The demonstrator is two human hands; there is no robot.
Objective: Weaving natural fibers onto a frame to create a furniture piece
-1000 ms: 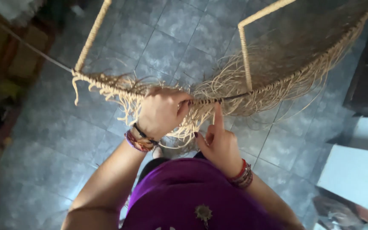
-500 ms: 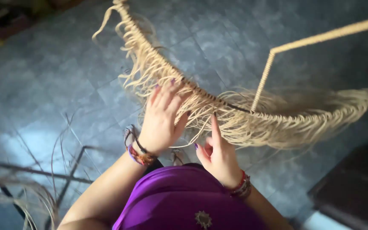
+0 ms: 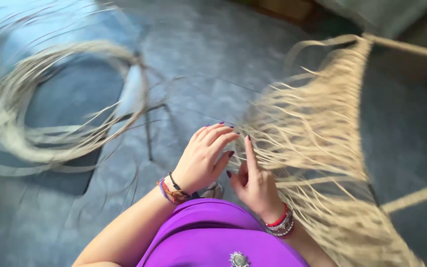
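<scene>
At frame centre our left hand [image 3: 204, 158] and right hand [image 3: 253, 183] sit close together, fingers loose, gripping nothing. Both touch the straw fringe [image 3: 322, 143]; a fibre coil [image 3: 50, 109] lies upper left.

You wear a bright purple top [image 3: 213, 237] with a small silver oval brooch [image 3: 238, 258] at 6 o'clock. Your left hand [image 3: 201, 160] has dark purple nails and woven wristbands [image 3: 173, 190]; your right hand [image 3: 255, 183] shows red and silver bead bracelets [image 3: 280, 225].

Grey tiled floor [image 3: 233, 44] in daylight, brown wooden furniture [image 3: 282, 7] at the far edge.
</scene>
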